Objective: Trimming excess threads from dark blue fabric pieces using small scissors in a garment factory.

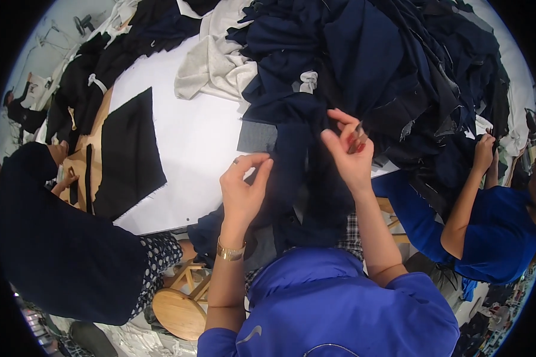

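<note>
Navy cloth (293,160) hangs over the table edge in front of me, with a grey fabric patch (257,136) on its left part. Just below that patch, my left hand (243,185) pinches thumb and forefinger together; whatever is between the fingertips is too small to make out. My right hand (350,156) is raised over the dark cloth to the right. Its lower fingers curl around small thread snips (356,143) with red on the handle, while thumb and forefinger stand apart. The snips are partly hidden by the fingers.
A large navy fabric heap (363,53) covers the table's far right. Light grey cloth (217,68) and a black cut piece (128,157) lie on the white tabletop (187,143). One person (65,238) works at left, another (497,232) at right. A wooden stool (178,312) stands lower left.
</note>
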Motion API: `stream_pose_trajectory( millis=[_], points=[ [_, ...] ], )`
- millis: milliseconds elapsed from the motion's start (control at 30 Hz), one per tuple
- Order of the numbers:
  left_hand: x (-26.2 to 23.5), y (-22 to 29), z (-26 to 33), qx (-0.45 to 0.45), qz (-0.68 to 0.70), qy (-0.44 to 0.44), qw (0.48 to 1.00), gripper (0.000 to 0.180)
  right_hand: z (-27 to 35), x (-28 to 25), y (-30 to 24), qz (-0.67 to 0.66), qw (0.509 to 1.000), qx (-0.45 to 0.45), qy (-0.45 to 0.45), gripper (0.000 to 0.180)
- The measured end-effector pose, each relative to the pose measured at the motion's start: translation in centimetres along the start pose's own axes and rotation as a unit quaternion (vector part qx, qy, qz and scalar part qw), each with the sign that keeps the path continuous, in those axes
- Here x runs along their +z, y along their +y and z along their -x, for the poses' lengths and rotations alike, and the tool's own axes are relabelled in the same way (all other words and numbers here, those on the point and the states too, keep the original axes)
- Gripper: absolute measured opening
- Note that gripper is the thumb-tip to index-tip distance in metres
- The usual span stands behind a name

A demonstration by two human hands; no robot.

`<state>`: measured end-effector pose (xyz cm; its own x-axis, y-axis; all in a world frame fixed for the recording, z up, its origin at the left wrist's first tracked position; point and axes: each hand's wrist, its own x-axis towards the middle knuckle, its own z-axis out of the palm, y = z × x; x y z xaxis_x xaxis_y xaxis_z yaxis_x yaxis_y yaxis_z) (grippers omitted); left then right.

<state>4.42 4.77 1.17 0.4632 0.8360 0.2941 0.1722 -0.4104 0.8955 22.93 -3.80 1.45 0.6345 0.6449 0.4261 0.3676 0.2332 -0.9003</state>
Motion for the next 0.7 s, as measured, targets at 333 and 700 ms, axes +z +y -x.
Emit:
stream_pose_trajectory(
  millis=[333, 700],
  points=[
    [-1.9, 1.7, 1.0, -0.146, 0.167, -0.088, 0.971, 0.012, -0.3, 2.8, -3.0, -0.068, 0.945, 0.083, -0.31, 0.037],
    [-1.0, 0.2, 1.8, -0.208, 0.222, -0.066, 0.95, 0.018, 1.2, 2.7, -0.3, -0.099, 0.949, 0.188, -0.232, 0.033]
  ],
)
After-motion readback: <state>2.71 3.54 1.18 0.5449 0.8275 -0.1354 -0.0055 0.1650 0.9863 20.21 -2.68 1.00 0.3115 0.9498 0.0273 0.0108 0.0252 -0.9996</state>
